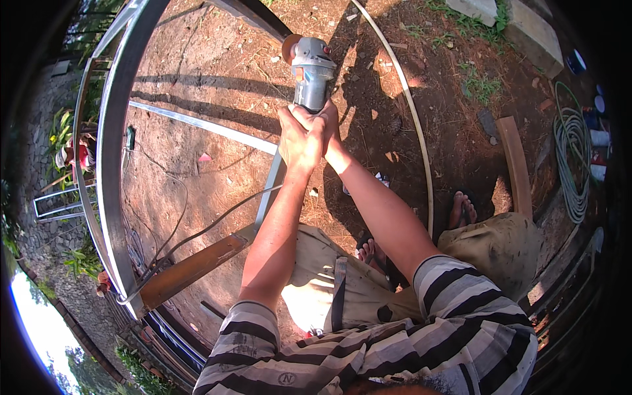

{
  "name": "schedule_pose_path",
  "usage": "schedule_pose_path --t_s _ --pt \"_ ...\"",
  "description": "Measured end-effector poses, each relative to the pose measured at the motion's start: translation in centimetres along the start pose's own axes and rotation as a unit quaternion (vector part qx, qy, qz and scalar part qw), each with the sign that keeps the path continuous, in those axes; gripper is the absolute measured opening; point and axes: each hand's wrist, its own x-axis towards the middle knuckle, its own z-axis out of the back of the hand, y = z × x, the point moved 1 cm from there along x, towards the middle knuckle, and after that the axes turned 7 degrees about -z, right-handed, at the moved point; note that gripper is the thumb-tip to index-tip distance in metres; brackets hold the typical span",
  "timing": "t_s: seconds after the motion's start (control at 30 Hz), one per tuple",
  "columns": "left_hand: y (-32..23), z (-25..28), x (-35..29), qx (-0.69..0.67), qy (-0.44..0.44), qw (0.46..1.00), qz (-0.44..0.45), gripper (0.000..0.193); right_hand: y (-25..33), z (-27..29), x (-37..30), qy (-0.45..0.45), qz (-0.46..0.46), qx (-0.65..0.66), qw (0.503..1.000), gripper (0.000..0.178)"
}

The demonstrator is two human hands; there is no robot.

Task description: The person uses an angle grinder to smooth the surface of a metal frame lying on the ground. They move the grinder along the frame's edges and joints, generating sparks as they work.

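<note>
Both my hands are closed around the body of a grey angle grinder (313, 79), held out at arm's length. My left hand (301, 139) wraps its rear end, fingers overlapping my right hand (331, 125), which grips from the other side. The grinder's reddish-brown disc (289, 48) is up against the end of a dark metal beam (253, 18); whether it touches I cannot tell. Below my hands a grey metal bar (268, 187) joins a lighter bar (204, 122) at a corner. A dark cable (220, 222) runs behind my left forearm.
A tall curved-looking metal frame (117, 131) stands at left, with a rusty brown beam (191, 270) at its foot. A pale hose (409, 99) crosses the dirt. At right lie a wooden plank (513, 164), a coiled green hose (571, 158) and concrete blocks (533, 36). Another person (80, 155) is far left.
</note>
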Motion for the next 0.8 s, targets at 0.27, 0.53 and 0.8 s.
schedule_pose_path --t_s 0.27,0.53,0.8 --pt "-0.3 -0.6 0.3 0.0 0.007 1.0 0.002 0.072 -1.0 1.2 0.9 0.015 -0.036 0.046 0.998 0.04" --pt "0.1 0.1 0.1 -0.026 -0.021 0.999 -0.021 0.07 1.3 -0.6 -0.5 0.008 -0.007 0.002 1.0 0.041" --pt "0.5 -0.7 -0.1 0.007 0.021 1.0 0.007 0.068 -0.4 0.4 -0.6 -0.005 0.005 0.03 1.0 0.038"
